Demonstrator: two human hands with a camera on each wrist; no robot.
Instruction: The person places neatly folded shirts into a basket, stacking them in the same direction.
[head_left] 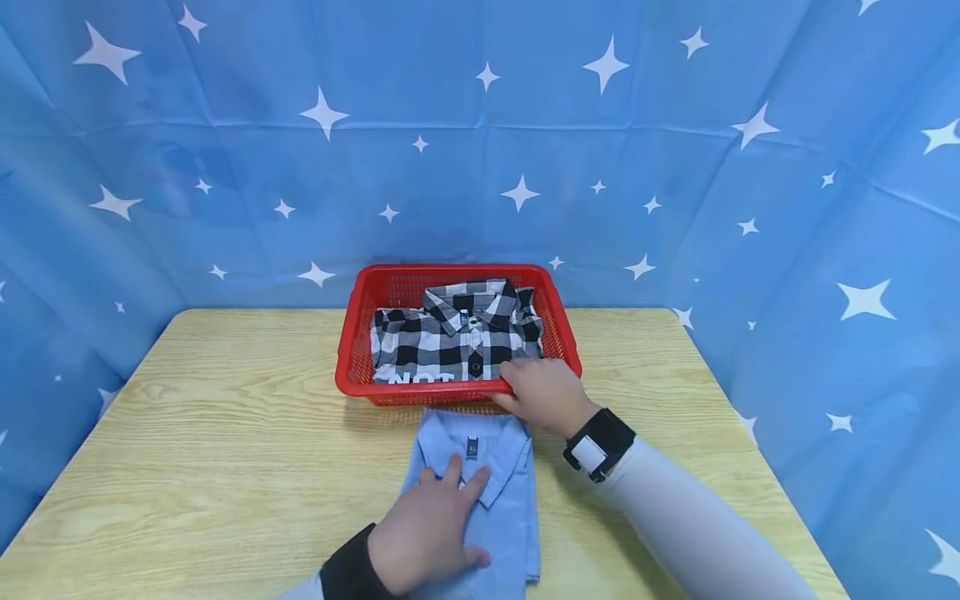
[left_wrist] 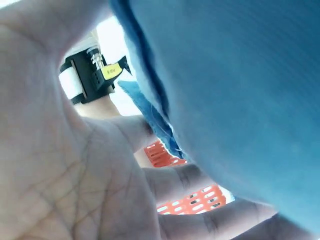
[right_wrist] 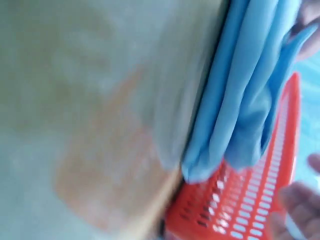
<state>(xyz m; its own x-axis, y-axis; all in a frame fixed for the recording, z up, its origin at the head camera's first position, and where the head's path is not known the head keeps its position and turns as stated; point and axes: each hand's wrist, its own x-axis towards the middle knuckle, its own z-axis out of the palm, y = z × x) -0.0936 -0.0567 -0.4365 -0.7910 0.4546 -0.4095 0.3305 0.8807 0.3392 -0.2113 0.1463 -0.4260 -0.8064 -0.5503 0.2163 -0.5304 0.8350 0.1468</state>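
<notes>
A folded light blue shirt (head_left: 502, 475) lies on the table, its collar toward a red plastic basket (head_left: 351, 350). My left hand (head_left: 438, 525) rests on the shirt with fingers spread near the collar. The left wrist view shows its palm and the blue cloth (left_wrist: 240, 90) beside the fingers. Inside the basket is a folded black-and-white checked shirt (head_left: 420, 350) with white lettering, partly hidden by the front rim. My right hand (head_left: 543, 393) grips the basket's front rim near the right corner, fingers over the edge and thumb below.
The wood-grain table (head_left: 217, 467) stands against a blue curtain (head_left: 247, 167) with white stars. The basket sits near the table's back edge. Black bands (head_left: 609, 437) are on both wrists.
</notes>
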